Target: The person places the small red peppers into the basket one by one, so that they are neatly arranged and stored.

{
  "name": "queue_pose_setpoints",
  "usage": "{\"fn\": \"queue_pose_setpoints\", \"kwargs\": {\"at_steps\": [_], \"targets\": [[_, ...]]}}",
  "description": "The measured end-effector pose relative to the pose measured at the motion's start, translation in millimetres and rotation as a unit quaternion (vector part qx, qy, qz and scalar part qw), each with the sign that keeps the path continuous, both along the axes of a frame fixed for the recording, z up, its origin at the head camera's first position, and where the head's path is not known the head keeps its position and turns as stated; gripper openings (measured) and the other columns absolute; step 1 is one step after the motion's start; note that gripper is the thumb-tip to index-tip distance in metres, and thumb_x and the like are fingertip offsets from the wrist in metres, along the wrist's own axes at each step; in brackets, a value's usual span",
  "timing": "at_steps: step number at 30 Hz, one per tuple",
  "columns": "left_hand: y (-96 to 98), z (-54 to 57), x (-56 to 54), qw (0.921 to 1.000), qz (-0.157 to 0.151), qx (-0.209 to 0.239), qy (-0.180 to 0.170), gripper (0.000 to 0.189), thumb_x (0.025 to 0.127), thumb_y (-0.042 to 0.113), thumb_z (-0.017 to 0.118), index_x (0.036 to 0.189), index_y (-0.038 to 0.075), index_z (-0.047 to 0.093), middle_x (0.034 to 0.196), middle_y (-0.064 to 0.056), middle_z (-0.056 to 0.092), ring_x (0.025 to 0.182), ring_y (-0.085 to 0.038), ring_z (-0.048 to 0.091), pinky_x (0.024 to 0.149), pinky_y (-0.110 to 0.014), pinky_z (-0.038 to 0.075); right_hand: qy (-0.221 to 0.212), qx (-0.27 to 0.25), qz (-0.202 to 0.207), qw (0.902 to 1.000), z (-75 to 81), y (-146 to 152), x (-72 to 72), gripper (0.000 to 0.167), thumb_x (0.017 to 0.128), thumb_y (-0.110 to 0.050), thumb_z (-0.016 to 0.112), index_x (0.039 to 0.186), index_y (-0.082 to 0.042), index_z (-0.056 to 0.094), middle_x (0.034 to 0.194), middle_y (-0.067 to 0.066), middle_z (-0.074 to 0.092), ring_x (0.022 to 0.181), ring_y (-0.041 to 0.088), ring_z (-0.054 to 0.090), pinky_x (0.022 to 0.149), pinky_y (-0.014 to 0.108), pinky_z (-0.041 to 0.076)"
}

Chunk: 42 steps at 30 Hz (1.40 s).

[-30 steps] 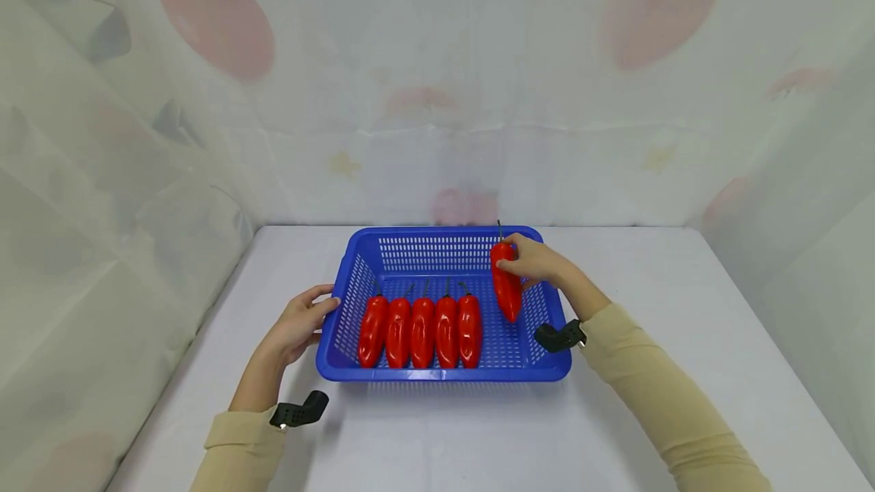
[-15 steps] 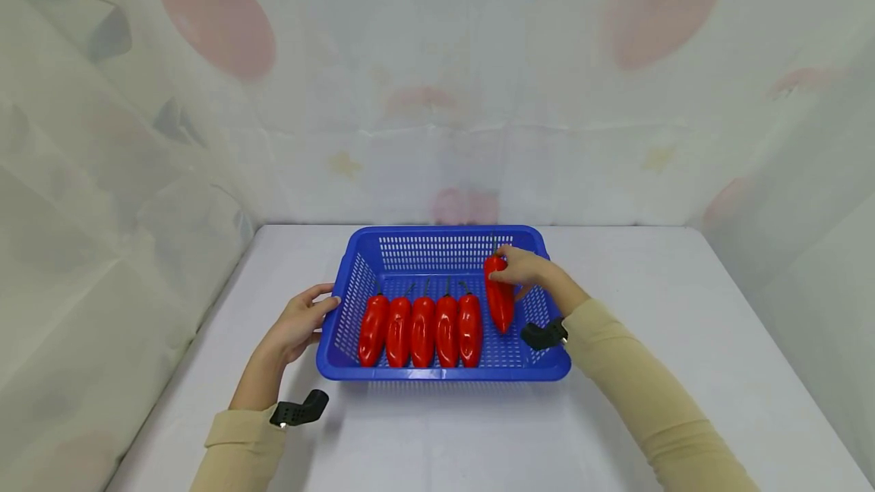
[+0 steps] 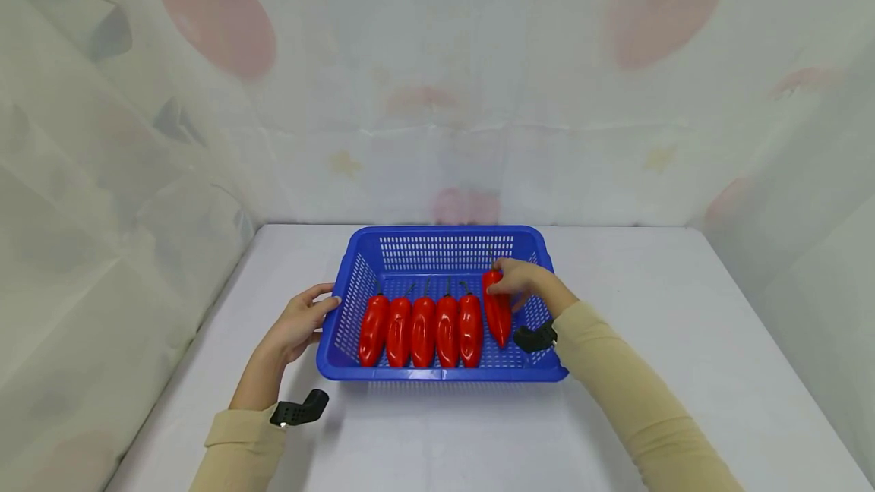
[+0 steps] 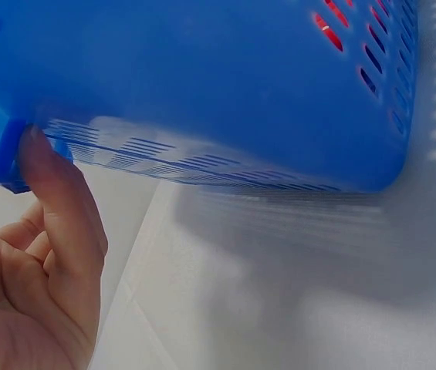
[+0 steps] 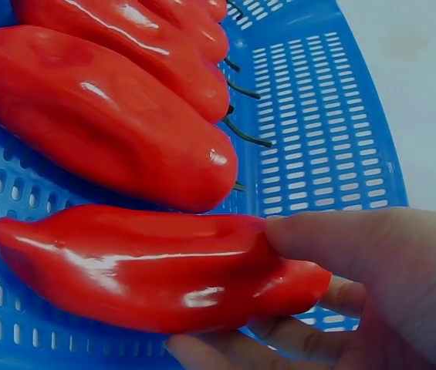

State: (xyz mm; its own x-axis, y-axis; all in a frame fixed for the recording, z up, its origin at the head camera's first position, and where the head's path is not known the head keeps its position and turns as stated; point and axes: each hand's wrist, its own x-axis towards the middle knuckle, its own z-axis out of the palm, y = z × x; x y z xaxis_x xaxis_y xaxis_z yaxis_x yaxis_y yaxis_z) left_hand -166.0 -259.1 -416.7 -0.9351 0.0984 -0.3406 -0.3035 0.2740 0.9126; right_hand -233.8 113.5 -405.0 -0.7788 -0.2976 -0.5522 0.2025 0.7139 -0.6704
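Observation:
My right hand (image 3: 522, 282) holds a long red pepper (image 3: 497, 310) inside the blue plastic basket (image 3: 437, 374), thumb on one side and fingers round the other. The right wrist view shows this held pepper (image 5: 140, 266) lying close alongside the row, its tip toward the left. Several more red peppers (image 3: 421, 331) lie side by side across the basket's left and middle, stems pointing to the far side. At the basket's left rim, my left hand (image 3: 301, 321) pinches the edge. In the left wrist view its thumb (image 4: 59, 181) presses the rim from outside.
The basket stands on a white-covered table (image 3: 424, 439), its perforated walls rising round the peppers. A pale curtain (image 3: 437, 97) with faded fruit prints hangs behind the table and along both sides. Black wrist cameras (image 3: 301, 410) sit on both cuffs.
My right hand has carried the pepper down and to the left, from near the basket's far right rim to beside the row. The left hand has stayed at the rim.

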Motion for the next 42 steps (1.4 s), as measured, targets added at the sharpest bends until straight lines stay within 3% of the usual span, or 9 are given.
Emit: {"fn": "queue_pose_setpoints", "kwargs": {"at_steps": [5, 14, 20, 26, 34, 38, 42], "targets": [[-3.2, -8.3, -3.5, 1.0000, 0.003, -0.005, 0.003, 0.050, 0.095, 0.025, 0.048, 0.139, 0.009, 0.033, 0.106, -0.016, 0.063, 0.083, -0.022, 0.066, 0.070, -0.040, 0.055, -0.016, 0.003, 0.001, 0.9999, -3.7, -0.6, 0.4, 0.062, 0.089, -0.014, 0.058, 0.140, 0.001, 0.025, 0.124, 0.024, 0.047, 0.104, 0.036, 0.057, 0.067, 0.041, 0.056], [-1.8, -8.5, -2.5, 1.0000, 0.004, -0.003, 0.005, 0.049, 0.094, 0.025, 0.049, 0.138, 0.009, 0.033, 0.106, -0.015, 0.063, 0.083, -0.022, 0.066, 0.071, -0.040, 0.055, -0.023, 0.017, 0.010, 0.9995, -6.9, -2.1, 4.2, 0.053, 0.088, -0.016, 0.059, 0.132, 0.001, 0.034, 0.110, 0.019, 0.053, 0.093, 0.032, 0.062, 0.066, 0.041, 0.056], [-2.5, -9.1, -3.1, 1.0000, 0.005, 0.005, 0.001, 0.049, 0.095, 0.024, 0.048, 0.139, 0.009, 0.032, 0.104, -0.013, 0.063, 0.082, -0.022, 0.066, 0.069, -0.040, 0.056, -0.022, 0.030, 0.010, 0.9993, -6.4, -3.9, 8.7, 0.040, 0.089, -0.017, 0.059, 0.120, 0.001, 0.042, 0.102, 0.016, 0.055, 0.087, 0.029, 0.063, 0.067, 0.039, 0.056], [1.2, 1.6, 1.0, 0.9998, 0.001, 0.017, -0.004, 0.049, 0.095, 0.020, 0.047, 0.139, 0.005, 0.032, 0.100, -0.012, 0.064, 0.081, -0.021, 0.066, 0.069, -0.039, 0.055, -0.008, 0.042, 0.022, 0.9988, -6.7, -4.7, 10.4, 0.031, 0.088, -0.016, 0.061, 0.108, 0.001, 0.045, 0.095, 0.015, 0.057, 0.081, 0.026, 0.065, 0.068, 0.036, 0.056], [9.4, 18.8, 9.7, 0.9998, -0.005, 0.017, -0.002, 0.048, 0.095, 0.017, 0.047, 0.137, 0.003, 0.032, 0.099, -0.014, 0.065, 0.080, -0.021, 0.066, 0.068, -0.037, 0.056, -0.002, 0.079, 0.053, 0.9955, -7.4, -5.4, 10.9, 0.032, 0.088, -0.020, 0.061, 0.107, 0.004, 0.053, 0.087, 0.014, 0.061, 0.071, 0.025, 0.068, 0.064, 0.034, 0.056], [7.5, 15.2, 8.1, 0.9999, -0.008, 0.014, -0.001, 0.048, 0.095, 0.018, 0.047, 0.138, 0.003, 0.032, 0.100, -0.015, 0.065, 0.081, -0.022, 0.066, 0.069, -0.038, 0.055, -0.018, 0.096, 0.064, 0.9932, -6.1, -5.9, 12.3, 0.028, 0.089, -0.024, 0.060, 0.099, 0.002, 0.057, 0.081, 0.013, 0.063, 0.067, 0.024, 0.068, 0.061, 0.033, 0.056], [2.2, 4.1, 2.2, 0.9998, -0.005, 0.017, -0.001, 0.048, 0.095, 0.019, 0.047, 0.138, 0.004, 0.032, 0.101, -0.015, 0.065, 0.082, -0.023, 0.066, 0.070, -0.040, 0.055, -0.020, 0.106, 0.065, 0.9920, -5.4, -5.6, 12.4, 0.026, 0.089, -0.027, 0.059, 0.092, -0.001, 0.058, 0.077, 0.012, 0.064, 0.064, 0.022, 0.068, 0.060, 0.030, 0.055]]}}
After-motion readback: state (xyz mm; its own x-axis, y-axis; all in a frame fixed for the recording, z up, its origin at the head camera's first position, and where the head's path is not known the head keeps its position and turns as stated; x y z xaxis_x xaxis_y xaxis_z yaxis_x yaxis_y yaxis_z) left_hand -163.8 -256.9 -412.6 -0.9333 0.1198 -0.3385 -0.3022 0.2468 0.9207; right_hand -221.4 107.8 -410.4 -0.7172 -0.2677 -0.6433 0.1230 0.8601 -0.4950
